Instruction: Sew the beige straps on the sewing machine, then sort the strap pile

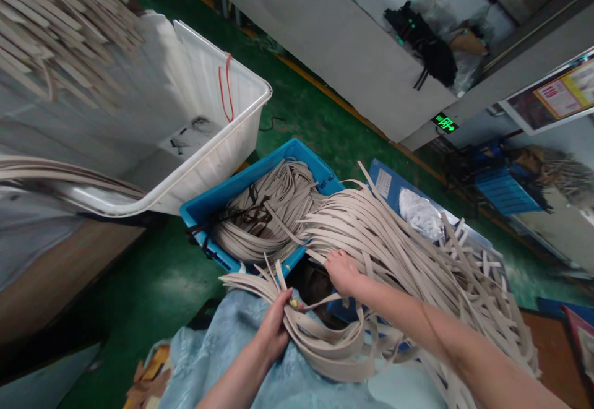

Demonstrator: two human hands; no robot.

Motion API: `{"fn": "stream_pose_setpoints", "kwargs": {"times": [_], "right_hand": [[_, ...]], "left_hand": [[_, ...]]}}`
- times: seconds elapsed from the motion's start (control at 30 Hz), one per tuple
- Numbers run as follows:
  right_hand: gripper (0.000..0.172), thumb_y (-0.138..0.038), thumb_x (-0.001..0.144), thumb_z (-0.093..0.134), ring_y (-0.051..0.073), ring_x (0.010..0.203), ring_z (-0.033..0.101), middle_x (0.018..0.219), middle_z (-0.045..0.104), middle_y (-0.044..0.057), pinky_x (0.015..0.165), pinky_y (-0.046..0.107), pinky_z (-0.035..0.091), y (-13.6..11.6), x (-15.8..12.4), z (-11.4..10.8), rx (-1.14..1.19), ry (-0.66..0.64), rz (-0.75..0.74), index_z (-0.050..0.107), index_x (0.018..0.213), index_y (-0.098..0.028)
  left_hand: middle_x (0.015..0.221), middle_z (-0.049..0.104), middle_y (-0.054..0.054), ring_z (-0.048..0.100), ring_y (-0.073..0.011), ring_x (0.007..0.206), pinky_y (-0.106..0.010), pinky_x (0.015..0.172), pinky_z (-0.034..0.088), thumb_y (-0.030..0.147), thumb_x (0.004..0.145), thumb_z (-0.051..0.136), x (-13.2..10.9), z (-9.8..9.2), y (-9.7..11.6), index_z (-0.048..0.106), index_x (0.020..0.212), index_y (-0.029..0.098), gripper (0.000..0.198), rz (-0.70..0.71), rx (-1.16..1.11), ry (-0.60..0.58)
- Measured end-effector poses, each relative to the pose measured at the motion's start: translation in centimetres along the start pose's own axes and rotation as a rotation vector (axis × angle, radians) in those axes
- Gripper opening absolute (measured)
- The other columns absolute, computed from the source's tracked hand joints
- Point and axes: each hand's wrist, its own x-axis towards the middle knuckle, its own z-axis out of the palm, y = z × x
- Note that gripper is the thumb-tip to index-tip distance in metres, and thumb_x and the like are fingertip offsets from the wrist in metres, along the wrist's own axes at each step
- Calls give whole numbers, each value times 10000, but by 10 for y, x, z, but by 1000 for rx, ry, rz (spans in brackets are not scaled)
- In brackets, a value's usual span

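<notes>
My left hand (277, 328) is closed round a bundle of beige strips (325, 350), whose loose ends fan out to the left while the rest curves off to the right over my lap. A small yellow spot shows near the thumb. Farther forward, my right hand (342, 271) has its fingers closed at the end of a strip, at the near edge of a large pile of strips (371, 223). The pile drapes over a blue surface to the right. Beyond my hands stands a blue crate (227, 195) holding coiled strips (264, 211) and some dark cords.
A big white bin (218, 143) stands at the left, with many strips (55, 25) above it and more over its near rim. A crumpled clear plastic bag (421, 214) lies behind the pile. Green floor (297, 109) runs between the bin and a grey covered row.
</notes>
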Motion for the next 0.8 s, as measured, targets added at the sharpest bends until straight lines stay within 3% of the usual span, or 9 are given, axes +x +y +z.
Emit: {"fn": "stream_pose_setpoints", "kwargs": {"times": [0.1, 0.23, 0.4, 0.6, 0.7, 0.8], "right_hand": [[264, -6, 840, 470, 290, 1116, 540, 1062, 650, 206, 1006, 417, 373, -1, 11, 5, 14, 7, 48, 696, 956, -77], [319, -13, 885, 379, 269, 1084, 545, 1090, 641, 183, 970, 387, 399, 0, 8, 2, 108, 65, 131, 673, 975, -96], [156, -103, 866, 534, 212, 1018, 594, 1043, 674, 99, 911, 316, 459, 4, -6, 2, 347, 147, 213, 648, 962, -148], [180, -140, 818, 616, 182, 953, 682, 1013, 727, 58, 867, 286, 527, 7, 2, 14, 661, 218, 306, 668, 988, -163], [243, -138, 821, 602, 216, 1019, 675, 1082, 721, 84, 925, 342, 519, 9, 3, 12, 719, 278, 328, 677, 1051, -161], [334, -80, 813, 560, 222, 1143, 618, 1203, 677, 100, 1052, 375, 432, 5, -6, 7, 717, 355, 312, 666, 1121, -158]], "left_hand": [[462, 472, 49, 479, -126, 424, -235, 471, 437, 205, 772, 674, -1, 2, -2, 414, 658, 239, 285, 1, -41, 42], [413, 393, 65, 392, -104, 376, -221, 427, 385, 183, 793, 656, 1, 3, 0, 355, 602, 247, 362, -17, -60, 72], [417, 346, 86, 372, -99, 373, -210, 422, 376, 188, 815, 643, 4, 6, 6, 342, 615, 252, 368, -21, -79, 97], [454, 407, 72, 398, -97, 388, -211, 449, 400, 195, 809, 657, 0, 6, 10, 383, 636, 240, 327, -15, -76, 97], [451, 419, 66, 413, -100, 394, -211, 455, 404, 191, 824, 646, -1, 6, 12, 395, 635, 236, 317, -13, -78, 98], [445, 420, 64, 415, -95, 393, -204, 458, 401, 184, 855, 614, -3, 10, 15, 418, 635, 224, 297, -12, -86, 84]]}}
